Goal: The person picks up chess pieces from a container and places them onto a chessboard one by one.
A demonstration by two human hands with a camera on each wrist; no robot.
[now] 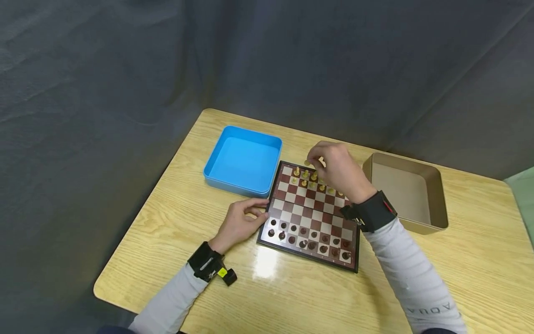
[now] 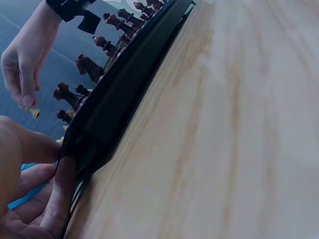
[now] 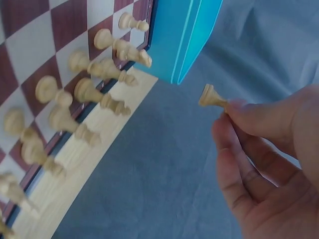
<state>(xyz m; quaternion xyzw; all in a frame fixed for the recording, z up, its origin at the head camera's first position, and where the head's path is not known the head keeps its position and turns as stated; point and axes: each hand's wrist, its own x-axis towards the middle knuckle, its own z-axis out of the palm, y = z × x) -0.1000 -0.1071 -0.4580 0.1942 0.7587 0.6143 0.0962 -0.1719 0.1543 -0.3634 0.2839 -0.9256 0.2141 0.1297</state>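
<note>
A folding chessboard [image 1: 302, 204] lies on the table, with dark chess pieces [image 1: 302, 243] along its near side and pale chess pieces [image 1: 305, 174] along the far side. My left hand [image 1: 239, 221] grips the board's left edge with thumb and fingertips. Above the far left corner, my right hand [image 1: 340, 169] pinches a pale chess piece [image 3: 212, 96] between thumb and fingers. Its flared base shows, while the fingertips hide its top, so I cannot tell which piece it is. In the left wrist view, the thumb and fingers [image 2: 59, 194] touch the board's dark rim.
A blue tray [image 1: 242, 184] stands left of the board's far end, very close to its edge. To the right, a beige tray [image 1: 443, 204] sits behind my right forearm. Dark cloth [image 1: 292, 69] hangs beyond the wooden table [image 1: 167, 222].
</note>
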